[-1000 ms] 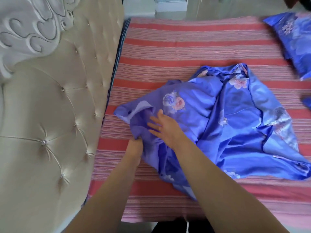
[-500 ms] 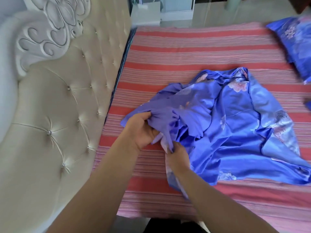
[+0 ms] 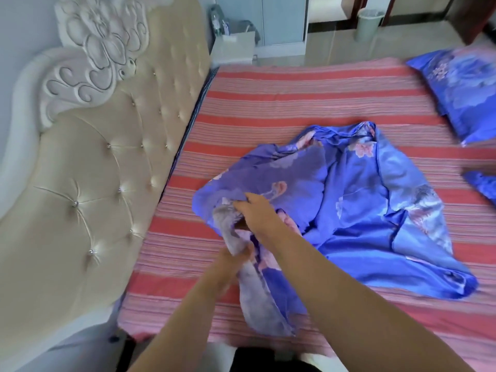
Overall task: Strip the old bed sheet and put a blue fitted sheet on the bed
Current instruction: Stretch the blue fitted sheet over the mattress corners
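both hands on the blue fitted sheet [image 3: 357,210]
my left hand [image 3: 228,267] clutches a bunched pale edge, my right hand [image 3: 257,214] pinches a fold; the sheet lies crumpled on the red striped bed [image 3: 281,108] near the tufted headboard [image 3: 88,183].

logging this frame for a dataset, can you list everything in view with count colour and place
blue sheet: 1, blue with pink flowers, crumpled on the middle of the bed
striped cover: 1, red and pink stripes, spread over the mattress
pillow: 1, blue floral, far right of the bed
blue cloth: 1, blue, right edge, mostly cut off
headboard: 1, cream tufted with white carved top, left of the bed
nightstand: 1, white, beyond the headboard
bin: 1, pale green, on the floor beyond the bed
left hand: 1, grips a bunched, pale part of the sheet at the near edge
right hand: 1, pinches the sheet just above the left hand
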